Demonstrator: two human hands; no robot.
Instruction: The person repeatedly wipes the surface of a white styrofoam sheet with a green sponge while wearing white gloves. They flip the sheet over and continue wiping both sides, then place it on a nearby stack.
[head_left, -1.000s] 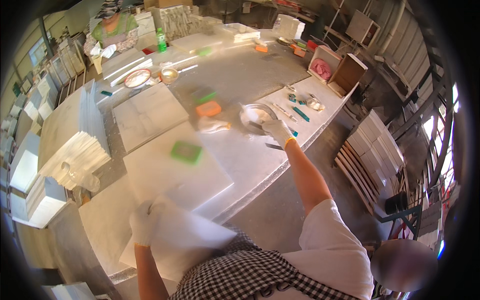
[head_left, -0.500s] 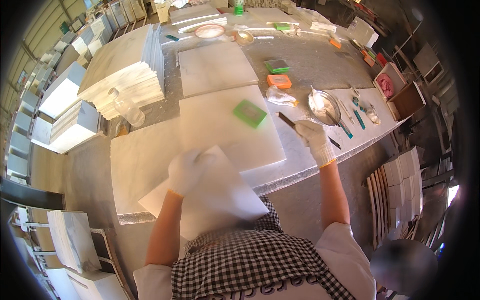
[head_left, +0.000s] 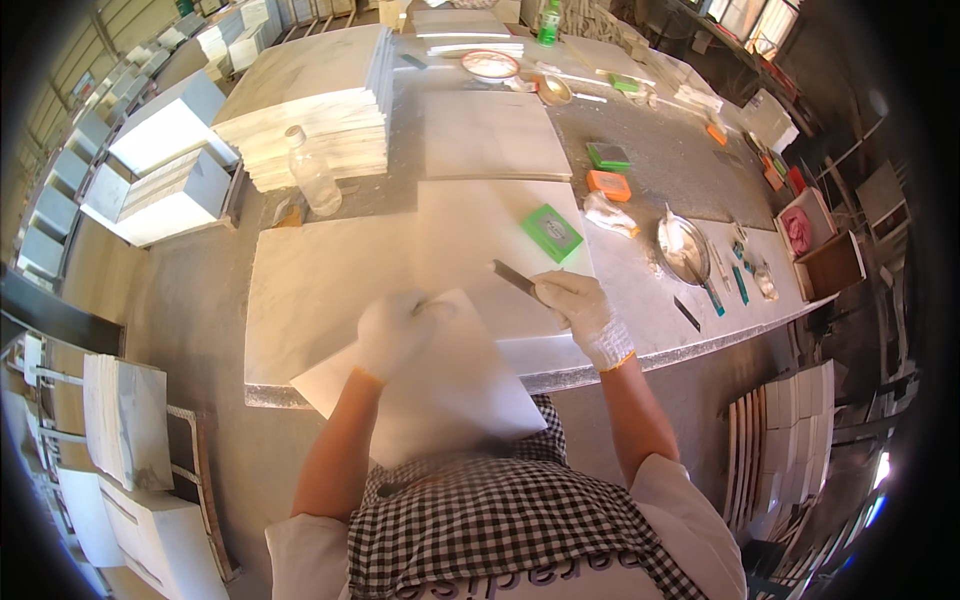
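Clasps with fingers of gloved left hand a smooth white slab, plain-faced, straight-edged, partly blurred, held askew at near edge of counter. Farther right, grips narrow dark strip with curled fingers of gloved right hand, near green block.

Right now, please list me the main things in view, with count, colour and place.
Table: one, grey, centre
Slab stacks: several, white, left
Flat slabs: two, white, centre
Green blocks: at least three, green, across table
Orange blocks: at least two, orange, right
Bowl: one, silver, right
Glove: one, white, left of the bowl
Clear bottle: one, colourless, left
Green bottle: one, green, far side
Front slab: one, white, near edge
Flat tool: one, dark, centre
Left hand: one, white-gloved, on the front slab
Right hand: one, white-gloved, holding the flat tool
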